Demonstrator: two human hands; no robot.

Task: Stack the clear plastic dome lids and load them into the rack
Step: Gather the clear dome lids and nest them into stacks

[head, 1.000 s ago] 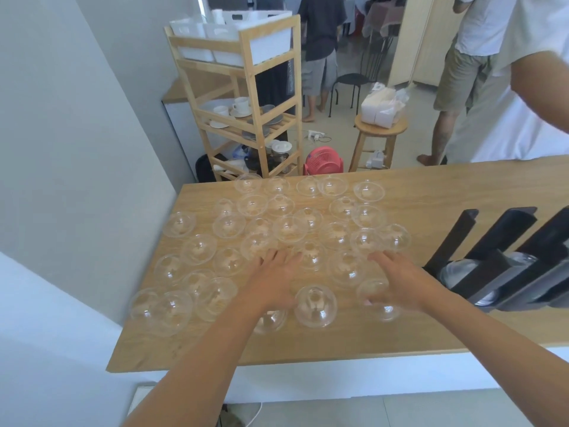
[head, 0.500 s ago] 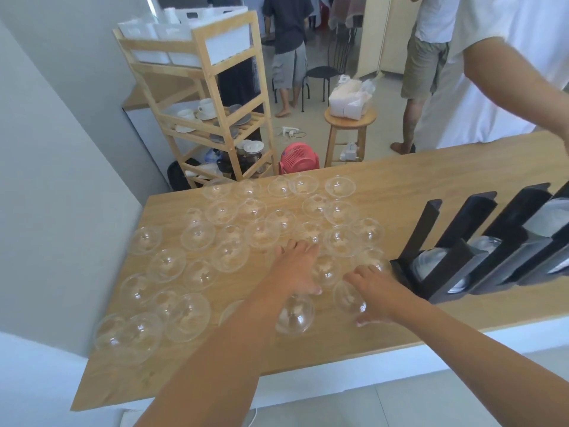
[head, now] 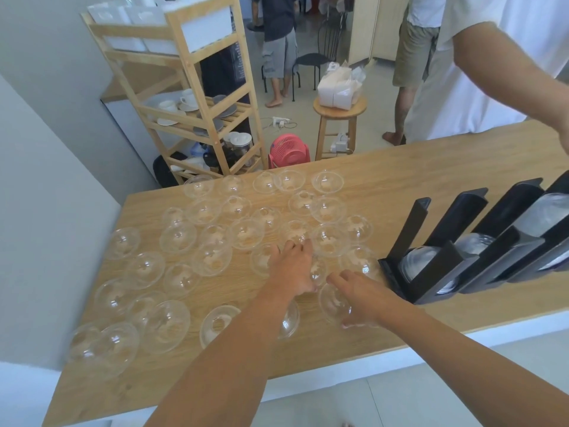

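We are gripping a lid [head: 334,303] in our right hand [head: 361,298], thumb and fingers curling round it; the rack [head: 431,272] is lying at its 3 o'clock, nearer this hand. Our left hand [head: 292,269] is resting straight-fingered on loose lids [head: 294,231] at 12 o'clock.

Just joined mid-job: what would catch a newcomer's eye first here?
Dozens of clear dome lids lie scattered over the left and middle of the table. A black rack stands at the right, some lids already in its slots. Between them, the left hand reaches over the lids while the right hand grips a lid.
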